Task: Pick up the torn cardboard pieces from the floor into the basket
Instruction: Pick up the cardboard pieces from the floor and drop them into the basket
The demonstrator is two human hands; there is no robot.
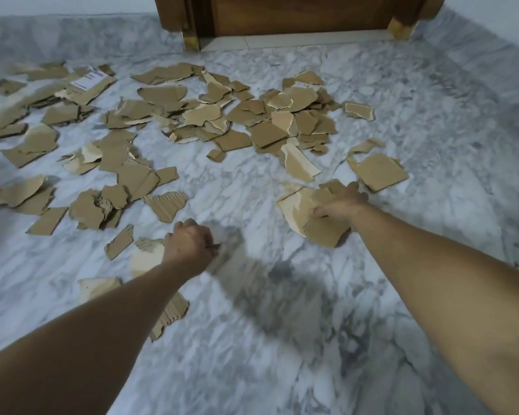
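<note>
Torn brown cardboard pieces lie scattered over the grey-white marble floor (252, 339), thickest in a heap (252, 115) at the middle and another spread (42, 94) at the far left. My right hand (340, 205) reaches forward and grips a small bunch of cardboard pieces (309, 217) just off or on the floor. My left hand (189, 245) hovers low with its fingers curled, and nothing shows in it. A pale piece (146, 259) lies right beside it and a corrugated piece (173, 317) lies under my left forearm. No basket is in view.
A dark wooden door and frame (297, 16) stand at the far end, with a pale threshold strip (297, 40). One piece at the far left carries a white printed label (89, 79). Bare marble stretches across the near and right side.
</note>
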